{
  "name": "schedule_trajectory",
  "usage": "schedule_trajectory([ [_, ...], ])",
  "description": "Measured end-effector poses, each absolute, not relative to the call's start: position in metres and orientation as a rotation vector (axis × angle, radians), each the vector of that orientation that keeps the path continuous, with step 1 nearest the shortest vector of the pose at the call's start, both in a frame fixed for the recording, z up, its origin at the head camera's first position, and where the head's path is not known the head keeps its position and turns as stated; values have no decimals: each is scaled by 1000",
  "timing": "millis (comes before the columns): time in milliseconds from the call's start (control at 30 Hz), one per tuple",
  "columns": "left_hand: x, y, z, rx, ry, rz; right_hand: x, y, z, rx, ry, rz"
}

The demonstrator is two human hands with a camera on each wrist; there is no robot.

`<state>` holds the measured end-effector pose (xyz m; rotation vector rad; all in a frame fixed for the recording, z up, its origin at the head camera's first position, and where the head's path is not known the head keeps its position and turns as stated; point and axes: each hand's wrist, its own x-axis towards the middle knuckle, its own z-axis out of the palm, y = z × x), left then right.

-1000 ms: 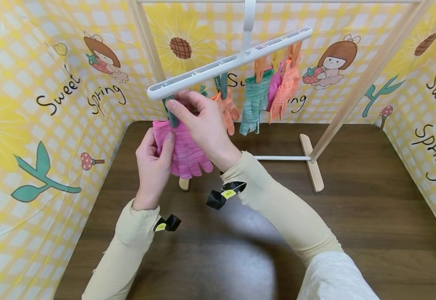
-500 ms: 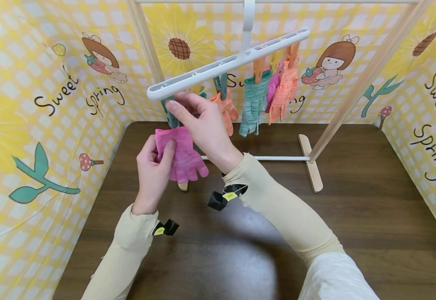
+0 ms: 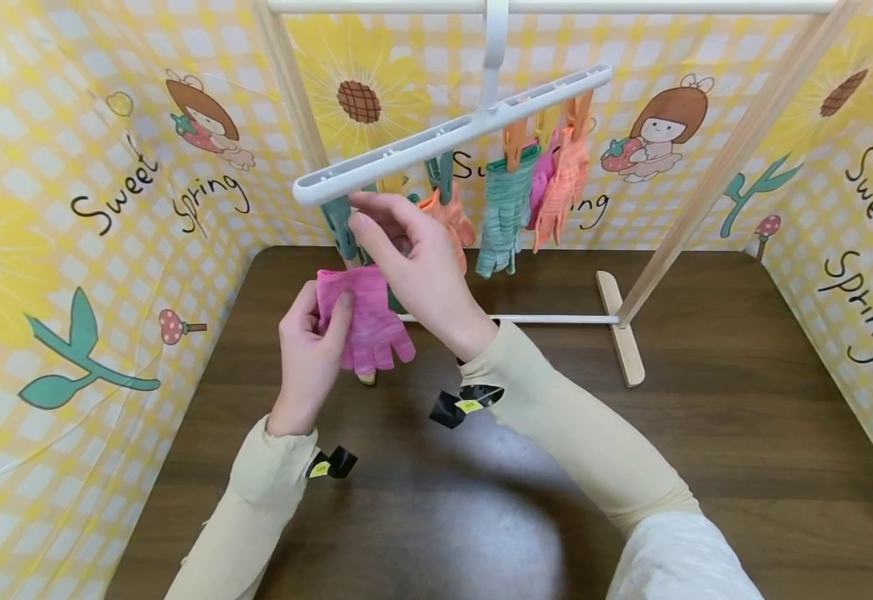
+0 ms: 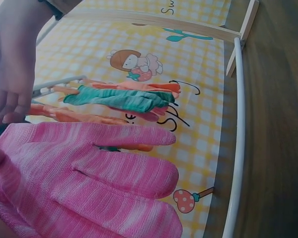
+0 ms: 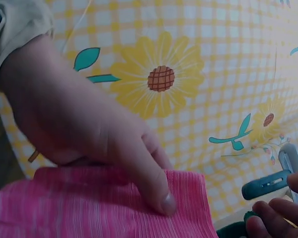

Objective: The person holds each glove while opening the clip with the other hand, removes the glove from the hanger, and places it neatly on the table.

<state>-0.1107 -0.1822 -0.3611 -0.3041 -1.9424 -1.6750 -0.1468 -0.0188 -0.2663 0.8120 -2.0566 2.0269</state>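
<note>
A pink knit glove [image 3: 367, 321] is pinched at its cuff by my left hand [image 3: 309, 358], the thumb lying across it in the right wrist view. Above the cuff hangs a teal clothespin [image 3: 340, 229] at the left end of the white hanger [image 3: 444, 137]. Beside that clothespin is my right hand [image 3: 425, 271], its fingers loosely bent with the tips at the pin's edge. No glove hangs in this clothespin. Near my right hand in the right wrist view, the teal clothespin [image 5: 264, 186] shows close to the thumb.
Along the hanger hang a green glove [image 3: 509, 208], an orange glove [image 3: 562, 187], a pink glove [image 3: 541, 187] and another orange glove [image 3: 451, 221]. A wooden rack [image 3: 721, 167] with a white lower bar [image 3: 556, 318] stands on the brown table [image 3: 706, 467].
The pink glove has come down away from the teal clothespin, held in my left hand. My right hand has shifted slightly right and down, off the pin's top.
</note>
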Motion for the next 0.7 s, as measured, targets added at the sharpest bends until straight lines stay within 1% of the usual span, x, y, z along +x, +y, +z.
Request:
schedule_trajectory([
  [133, -109, -183, -364, -301, -1957, -1671, -145, -12, -272, 878, -2047, 1907],
  [433, -108, -186, -372, -270, -2011, -1644, -140, 10, -286, 962, -1993, 1797],
  [700, -107, -192, -377, -244, -2029, -1588, -135, 38, -312, 879, -2085, 1688],
])
